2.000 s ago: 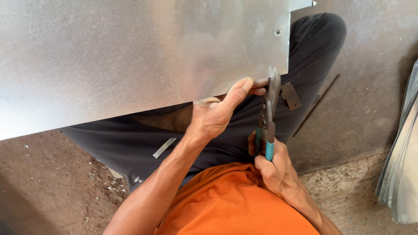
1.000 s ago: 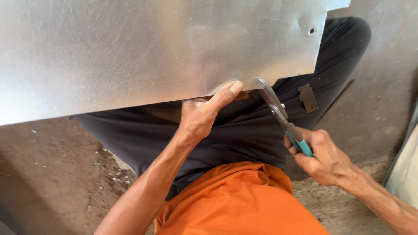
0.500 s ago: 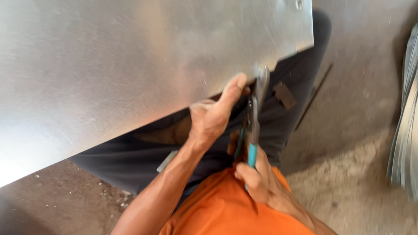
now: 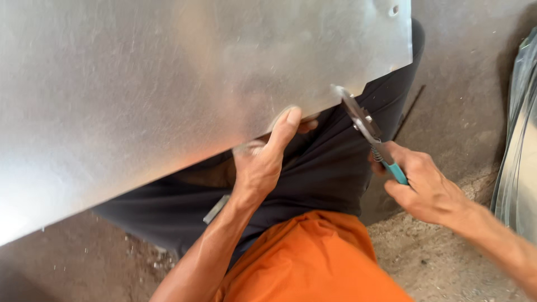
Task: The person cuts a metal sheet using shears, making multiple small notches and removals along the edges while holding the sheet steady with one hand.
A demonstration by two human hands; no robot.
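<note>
Fingers (image 4: pixel 291 120) of the left hand (image 4: pixel 258 162) are curling over the near edge of the big shiny metal sheet (image 4: pixel 168 84), thumb lying flat on top and the rest tucked underneath, pinching the edge tight. Right hand (image 4: pixel 425 187) is wrapping closed around the teal-handled tin snips (image 4: pixel 366 131), fingers fully folded on the handles. Snip blades are pointing up and to the left, tips touching the sheet's near edge, just right of the left thumb; cannot tell how far the blades are parted. Sheet is filling the far and left part of the view, tilting down toward the left, resting over the person's lap, with a small hole (image 4: pixel 395 9) near its far right corner. Dark trousers (image 4: pixel 313 173) are showing below the sheet, orange shirt (image 4: pixel 319 263) near the bottom. Small metal strip (image 4: pixel 215 210) is lying on the trousers beside the left wrist. More curved sheet metal (image 4: pixel 517 140) is standing at the right edge on the concrete floor (image 4: pixel 464 84).
</note>
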